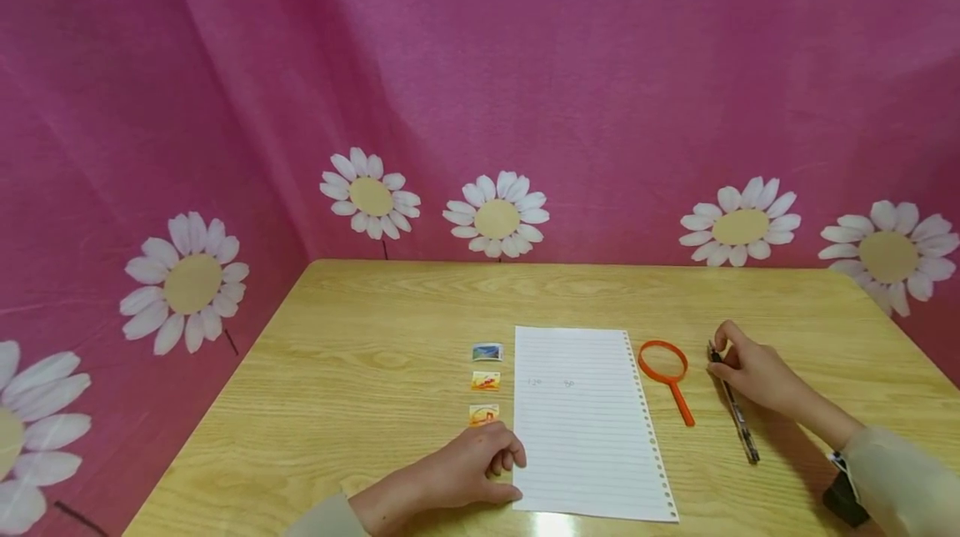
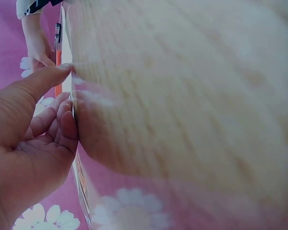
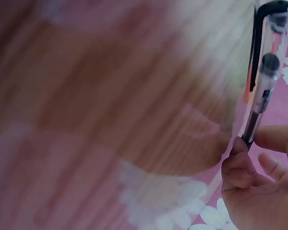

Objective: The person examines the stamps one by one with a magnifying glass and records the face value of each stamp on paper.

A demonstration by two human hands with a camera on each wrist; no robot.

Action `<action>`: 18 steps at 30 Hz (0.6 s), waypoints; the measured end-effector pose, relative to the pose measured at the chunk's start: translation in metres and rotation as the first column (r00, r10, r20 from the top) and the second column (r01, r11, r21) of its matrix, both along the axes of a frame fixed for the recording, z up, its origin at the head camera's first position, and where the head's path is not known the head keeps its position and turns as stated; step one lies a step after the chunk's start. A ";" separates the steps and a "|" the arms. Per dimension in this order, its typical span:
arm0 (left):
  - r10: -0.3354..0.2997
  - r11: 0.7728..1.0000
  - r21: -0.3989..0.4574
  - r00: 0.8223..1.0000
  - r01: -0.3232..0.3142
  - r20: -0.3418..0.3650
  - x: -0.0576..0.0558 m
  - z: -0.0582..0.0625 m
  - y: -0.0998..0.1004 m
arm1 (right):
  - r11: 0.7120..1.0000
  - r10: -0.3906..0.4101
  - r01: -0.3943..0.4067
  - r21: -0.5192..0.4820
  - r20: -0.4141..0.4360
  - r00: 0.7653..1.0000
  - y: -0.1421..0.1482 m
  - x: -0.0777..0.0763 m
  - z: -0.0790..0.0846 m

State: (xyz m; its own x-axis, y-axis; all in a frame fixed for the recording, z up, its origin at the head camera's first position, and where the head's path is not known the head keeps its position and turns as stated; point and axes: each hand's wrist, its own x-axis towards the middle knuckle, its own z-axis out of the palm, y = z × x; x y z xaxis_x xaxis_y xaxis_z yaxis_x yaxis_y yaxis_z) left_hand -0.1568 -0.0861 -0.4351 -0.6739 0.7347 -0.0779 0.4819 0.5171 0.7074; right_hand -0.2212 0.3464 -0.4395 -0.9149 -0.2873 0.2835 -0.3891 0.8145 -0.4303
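My right hand (image 1: 757,374) pinches a clear-barrelled pen (image 1: 738,423) near its far end, between thumb and fingers. In the right wrist view the black-clipped cap end of the pen (image 3: 269,62) points away from the fingers. Resting on the table, my left hand (image 1: 468,466) has loosely bent fingers and touches the left edge of a lined sheet of paper (image 1: 585,454). Faint numbers are written on the sheet. Beside the left hand, three stamps stand in a column: a blue one (image 1: 487,352), a yellow one (image 1: 486,381) and another yellow one (image 1: 483,414) just above the knuckles.
An orange magnifying glass (image 1: 678,395) lies between the sheet and the pen. The wooden table (image 1: 360,353) ends at the back against a pink curtain (image 1: 585,103) with large white daisies. A dark object (image 1: 846,499) sits at the right wrist.
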 end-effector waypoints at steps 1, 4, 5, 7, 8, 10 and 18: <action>0.004 1.000 -0.005 1.000 -0.004 0.001 0.000 0.000 0.000 | 1.000 0.003 -0.003 0.010 0.005 1.000 0.000 -0.001 0.000; 0.014 1.000 -0.017 1.000 -0.014 0.004 0.000 0.001 0.001 | 1.000 0.011 -0.011 0.028 0.010 1.000 0.001 -0.002 0.000; 0.015 1.000 -0.020 1.000 -0.015 0.004 0.000 0.001 0.001 | 0.999 0.012 -0.012 0.033 0.007 1.000 0.001 -0.003 0.000; 0.018 1.000 -0.025 1.000 -0.018 0.003 0.001 0.002 0.001 | 0.999 0.014 -0.014 0.041 -0.002 1.000 0.002 -0.003 -0.001; 0.018 0.999 -0.027 1.000 -0.018 0.000 0.001 0.003 0.001 | 0.999 0.015 -0.014 0.045 -0.012 1.000 0.002 -0.003 -0.001; 0.016 0.999 -0.030 1.000 -0.016 -0.008 0.001 0.003 0.001 | 0.998 0.017 -0.015 0.053 -0.031 0.999 0.002 -0.004 -0.002; 0.013 1.000 -0.001 1.000 -0.013 -0.009 0.002 0.003 0.001 | 0.998 0.000 0.000 0.059 -0.002 1.000 -0.001 0.000 -0.002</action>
